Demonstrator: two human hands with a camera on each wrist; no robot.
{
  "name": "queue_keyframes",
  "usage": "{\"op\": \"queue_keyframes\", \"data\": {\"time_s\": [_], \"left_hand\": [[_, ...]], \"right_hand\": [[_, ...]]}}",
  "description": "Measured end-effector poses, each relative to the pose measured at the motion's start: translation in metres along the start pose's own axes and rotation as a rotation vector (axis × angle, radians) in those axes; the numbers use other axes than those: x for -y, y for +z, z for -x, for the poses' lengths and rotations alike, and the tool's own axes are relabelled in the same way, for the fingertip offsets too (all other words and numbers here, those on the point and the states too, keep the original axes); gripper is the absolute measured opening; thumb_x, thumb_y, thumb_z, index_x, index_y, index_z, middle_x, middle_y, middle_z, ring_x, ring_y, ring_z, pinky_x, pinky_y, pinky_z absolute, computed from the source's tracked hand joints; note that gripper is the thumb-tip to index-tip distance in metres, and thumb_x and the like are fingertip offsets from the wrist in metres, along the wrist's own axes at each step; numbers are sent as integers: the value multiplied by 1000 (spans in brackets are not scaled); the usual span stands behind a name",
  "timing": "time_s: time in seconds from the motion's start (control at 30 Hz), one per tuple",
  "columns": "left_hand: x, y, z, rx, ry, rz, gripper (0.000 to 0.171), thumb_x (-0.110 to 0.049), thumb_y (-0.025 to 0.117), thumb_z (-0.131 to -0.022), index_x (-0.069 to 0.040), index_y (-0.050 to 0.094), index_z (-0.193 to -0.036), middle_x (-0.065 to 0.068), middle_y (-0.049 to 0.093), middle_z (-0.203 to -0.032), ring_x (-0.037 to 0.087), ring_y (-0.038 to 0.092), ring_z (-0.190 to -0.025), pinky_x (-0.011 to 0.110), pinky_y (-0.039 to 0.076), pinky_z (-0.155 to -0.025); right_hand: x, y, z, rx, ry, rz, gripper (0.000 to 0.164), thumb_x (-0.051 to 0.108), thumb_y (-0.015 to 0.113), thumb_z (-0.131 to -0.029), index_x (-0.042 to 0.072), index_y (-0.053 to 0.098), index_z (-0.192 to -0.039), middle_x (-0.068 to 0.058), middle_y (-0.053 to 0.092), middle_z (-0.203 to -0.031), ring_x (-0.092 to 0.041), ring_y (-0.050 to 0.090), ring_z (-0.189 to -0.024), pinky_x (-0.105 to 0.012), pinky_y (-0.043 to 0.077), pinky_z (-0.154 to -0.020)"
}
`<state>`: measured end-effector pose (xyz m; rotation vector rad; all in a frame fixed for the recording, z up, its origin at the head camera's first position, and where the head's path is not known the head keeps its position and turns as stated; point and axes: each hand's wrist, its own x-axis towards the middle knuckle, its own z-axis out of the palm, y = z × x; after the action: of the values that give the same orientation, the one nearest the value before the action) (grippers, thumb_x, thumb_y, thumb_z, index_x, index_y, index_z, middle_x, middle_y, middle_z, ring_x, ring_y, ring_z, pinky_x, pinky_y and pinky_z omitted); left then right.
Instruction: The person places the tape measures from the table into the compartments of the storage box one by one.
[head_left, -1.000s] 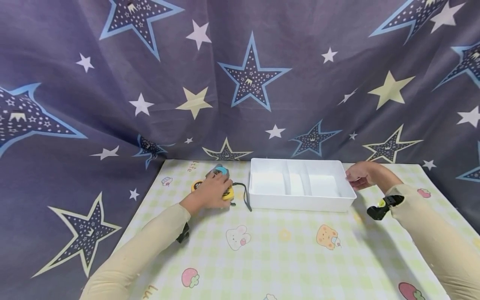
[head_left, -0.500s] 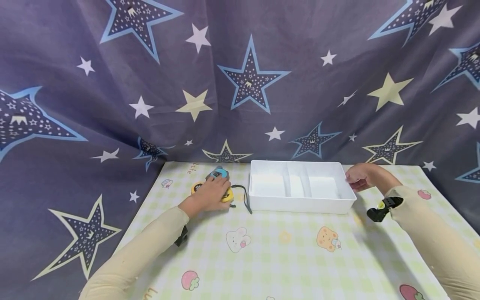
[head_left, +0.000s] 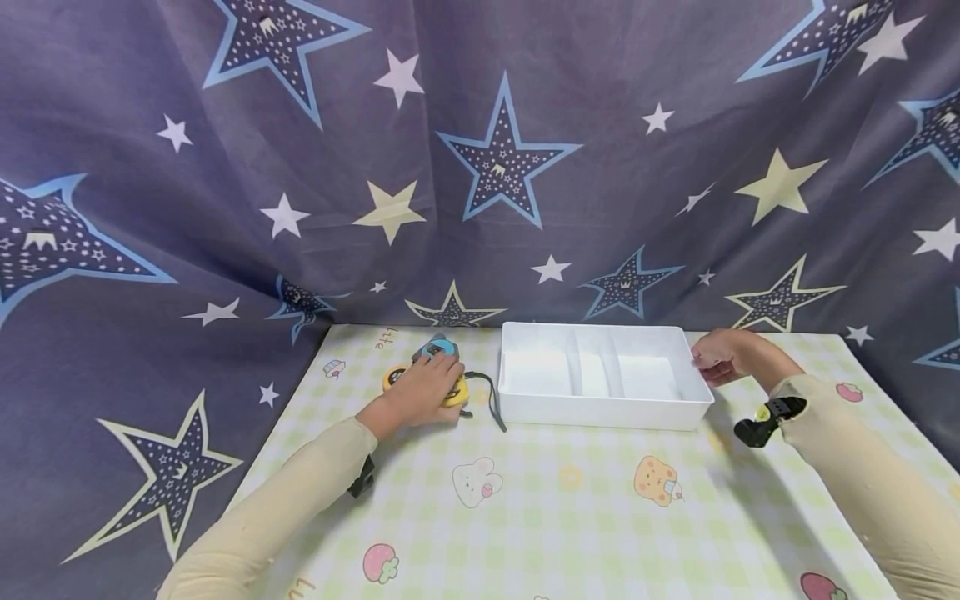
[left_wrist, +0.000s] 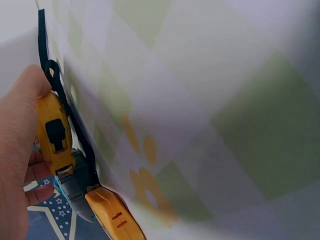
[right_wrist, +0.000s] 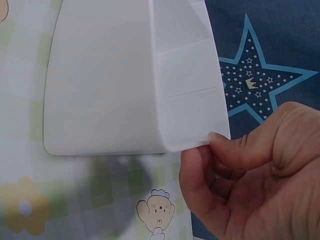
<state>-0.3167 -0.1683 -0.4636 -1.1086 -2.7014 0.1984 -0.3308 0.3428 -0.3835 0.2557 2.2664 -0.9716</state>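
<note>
yellow tape (head_left: 455, 392), the right of two, sits clamped in my left grip (head_left: 420, 388), left of the tray (head_left: 603, 412), whose long axis runs left-right; my right grip (head_left: 733, 353) pinches its right end.

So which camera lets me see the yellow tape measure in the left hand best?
The left wrist view: the yellow tape measure is close up, with its black button facing the camera. The head view shows it small and partly covered by the left hand. The right wrist view doesn't show it.
</note>
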Motion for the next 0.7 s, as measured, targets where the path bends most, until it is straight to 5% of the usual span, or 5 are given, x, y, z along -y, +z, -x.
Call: {"op": "queue_keyframes", "data": {"time_s": [0.33, 0.7], "left_hand": [[4, -14, -3, -73, 64, 1, 52, -46, 68, -87, -7, 53, -119, 9, 56, -108, 25, 51, -100, 43, 46, -95], [9, -36, -16, -130, 137, -59, 52, -43, 67, -85, -6, 54, -119, 9, 56, -105, 25, 52, -95, 44, 47, -87]], "right_hand": [[-2, 1, -2, 8, -20, 5, 16, 1, 43, -103, 6, 46, -88, 0, 49, -81, -10, 54, -75, -24, 56, -73], [1, 3, 0, -11, 0, 8, 4, 1, 42, -104, -1, 46, -102, -2, 49, -82, -10, 54, -74, -24, 56, -73]]}}
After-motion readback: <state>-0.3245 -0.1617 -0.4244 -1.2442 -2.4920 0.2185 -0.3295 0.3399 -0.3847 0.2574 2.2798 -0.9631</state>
